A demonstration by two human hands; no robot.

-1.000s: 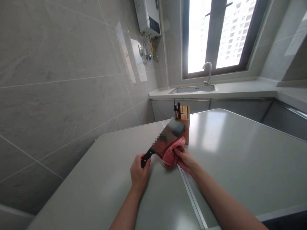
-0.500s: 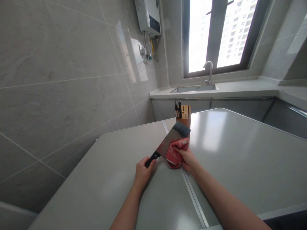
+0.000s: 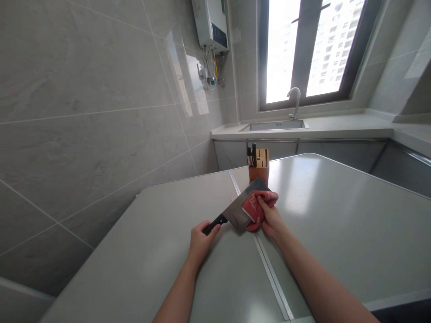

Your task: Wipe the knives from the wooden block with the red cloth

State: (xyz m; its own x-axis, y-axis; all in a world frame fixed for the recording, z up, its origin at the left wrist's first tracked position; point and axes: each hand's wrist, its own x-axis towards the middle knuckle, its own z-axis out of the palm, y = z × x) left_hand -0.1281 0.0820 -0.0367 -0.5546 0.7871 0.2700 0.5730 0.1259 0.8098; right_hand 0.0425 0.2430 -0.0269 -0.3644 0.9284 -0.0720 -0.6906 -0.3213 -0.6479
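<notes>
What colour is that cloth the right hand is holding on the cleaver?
The cloth is red with whitish markings, seen best in the head view.

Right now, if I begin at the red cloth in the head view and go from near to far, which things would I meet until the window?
Red cloth, wooden knife block, sink, faucet, window.

Red cloth point(image 3: 252, 208) against cleaver point(image 3: 236, 212), knife block point(image 3: 259, 174)

Knife block point(image 3: 259, 172) on grey tabletop point(image 3: 161, 224)
</notes>
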